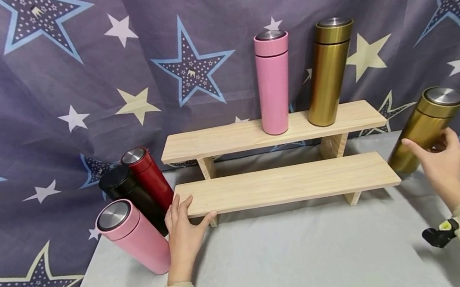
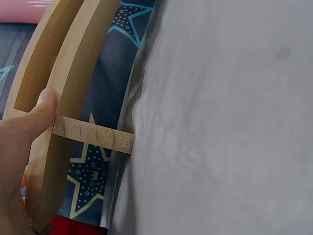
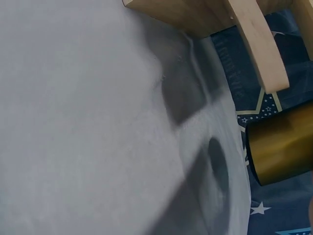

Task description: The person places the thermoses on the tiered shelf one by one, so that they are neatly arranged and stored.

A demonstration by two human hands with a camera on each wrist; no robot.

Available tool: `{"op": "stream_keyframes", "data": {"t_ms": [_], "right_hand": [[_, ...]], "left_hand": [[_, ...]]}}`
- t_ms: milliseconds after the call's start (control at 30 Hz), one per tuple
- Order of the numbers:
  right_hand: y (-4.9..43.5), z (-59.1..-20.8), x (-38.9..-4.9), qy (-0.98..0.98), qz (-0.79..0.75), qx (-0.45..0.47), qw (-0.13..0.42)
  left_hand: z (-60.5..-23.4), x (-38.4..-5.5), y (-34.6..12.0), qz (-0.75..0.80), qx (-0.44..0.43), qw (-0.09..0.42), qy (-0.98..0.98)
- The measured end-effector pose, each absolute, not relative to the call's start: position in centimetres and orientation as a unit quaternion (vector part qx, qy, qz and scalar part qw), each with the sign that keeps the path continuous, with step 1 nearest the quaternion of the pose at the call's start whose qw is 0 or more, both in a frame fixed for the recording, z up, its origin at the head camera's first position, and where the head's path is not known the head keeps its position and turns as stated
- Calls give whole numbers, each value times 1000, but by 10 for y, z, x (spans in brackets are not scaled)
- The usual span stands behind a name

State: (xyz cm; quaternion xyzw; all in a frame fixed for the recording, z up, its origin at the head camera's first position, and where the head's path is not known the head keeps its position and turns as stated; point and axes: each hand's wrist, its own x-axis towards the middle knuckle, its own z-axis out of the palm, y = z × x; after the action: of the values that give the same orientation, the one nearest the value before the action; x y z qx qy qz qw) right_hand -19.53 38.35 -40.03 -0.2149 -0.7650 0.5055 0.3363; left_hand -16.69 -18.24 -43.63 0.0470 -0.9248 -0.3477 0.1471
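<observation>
A gold thermos bottle (image 1: 412,136) with a silver-topped lid is in my right hand (image 1: 444,158), thumb on one side and fingers on the other. It tilts to the right, past the right end of the two-tier wooden shelf (image 1: 285,184). In the right wrist view the bottle's base (image 3: 281,144) appears raised, with a shadow on the cloth apart from it. My left hand (image 1: 185,237) grips the left end of the lower board. The left wrist view shows that thumb (image 2: 41,115) against the board's edge; most of its other fingers are hidden.
On the upper board stand a pink bottle (image 1: 274,87) and another gold bottle (image 1: 328,77). Left of the shelf are a red bottle (image 1: 154,182), a black bottle (image 1: 138,195) and a pink bottle (image 1: 141,241). A star-patterned curtain (image 1: 92,74) hangs behind the grey-covered table (image 1: 309,252).
</observation>
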Motion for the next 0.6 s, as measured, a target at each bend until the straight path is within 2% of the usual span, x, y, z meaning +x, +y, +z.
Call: {"op": "stream_keyframes", "data": {"t_ms": [300, 600], "right_hand": [[385, -394, -182, -758, 476, -193, 402], [379, -379, -166, -769, 451, -167, 421]], "left_hand": [[-437, -167, -182, -347, 45, 150, -925], [-436, -166, -182, -344, 49, 149, -926]]}}
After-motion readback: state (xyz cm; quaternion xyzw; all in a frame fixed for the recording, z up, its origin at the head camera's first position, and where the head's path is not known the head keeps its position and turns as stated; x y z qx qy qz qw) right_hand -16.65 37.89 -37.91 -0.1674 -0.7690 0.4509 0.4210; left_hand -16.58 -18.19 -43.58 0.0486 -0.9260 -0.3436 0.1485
